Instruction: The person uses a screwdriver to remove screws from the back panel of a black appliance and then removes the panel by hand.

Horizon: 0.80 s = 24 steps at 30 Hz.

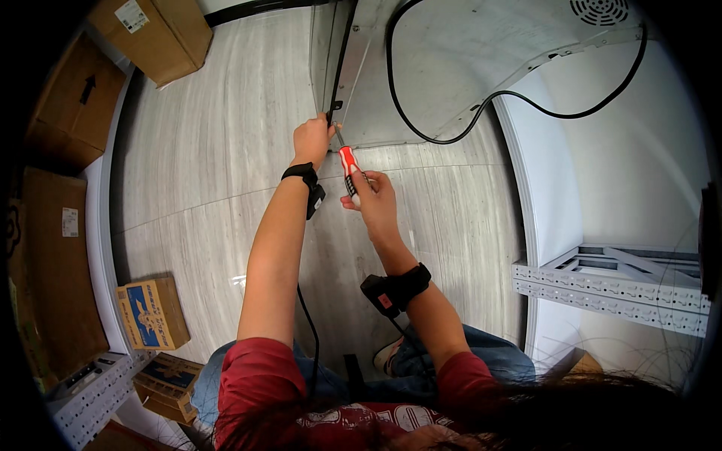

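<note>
Right hand (378, 201) grips a red screwdriver (347, 160) pointing far and slightly left toward a metal cabinet (440, 71); left hand (309, 141), nearer the tip, curls, its hold unclear.

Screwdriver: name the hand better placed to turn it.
Right, most likely: the right hand grips the screwdriver by its handle, while the left hand is at the lower edge of the metal housing.

Metal cabinet (444, 68) cut off at upper edge, tip of screwdriver (347, 161) indistinct
</note>
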Tool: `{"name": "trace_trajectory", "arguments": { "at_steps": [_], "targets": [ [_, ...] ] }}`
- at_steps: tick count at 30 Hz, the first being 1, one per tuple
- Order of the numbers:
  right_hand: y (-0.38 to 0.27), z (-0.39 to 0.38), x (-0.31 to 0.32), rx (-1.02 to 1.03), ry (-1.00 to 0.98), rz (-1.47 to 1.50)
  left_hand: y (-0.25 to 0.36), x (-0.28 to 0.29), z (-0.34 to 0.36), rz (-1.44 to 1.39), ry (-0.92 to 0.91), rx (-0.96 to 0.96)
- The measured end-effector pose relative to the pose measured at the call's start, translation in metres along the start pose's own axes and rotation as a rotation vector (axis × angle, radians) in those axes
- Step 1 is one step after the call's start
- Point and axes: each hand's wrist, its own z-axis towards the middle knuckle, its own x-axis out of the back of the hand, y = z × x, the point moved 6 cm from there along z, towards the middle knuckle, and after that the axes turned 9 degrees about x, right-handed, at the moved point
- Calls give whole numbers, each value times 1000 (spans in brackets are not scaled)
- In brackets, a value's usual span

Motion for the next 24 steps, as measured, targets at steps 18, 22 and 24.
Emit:
{"name": "trace_trajectory", "arguments": {
  "at_steps": [18, 22, 24],
  "targets": [
    [1, 2, 3, 22, 38, -203, 0, 1, -1, 17, -6, 0],
    [1, 0, 2, 33, 14, -62, 4, 3, -2, 21, -21, 2],
    [15, 5, 6, -140, 17, 73, 4, 3, -2, 23, -28, 5]
  ]
}}
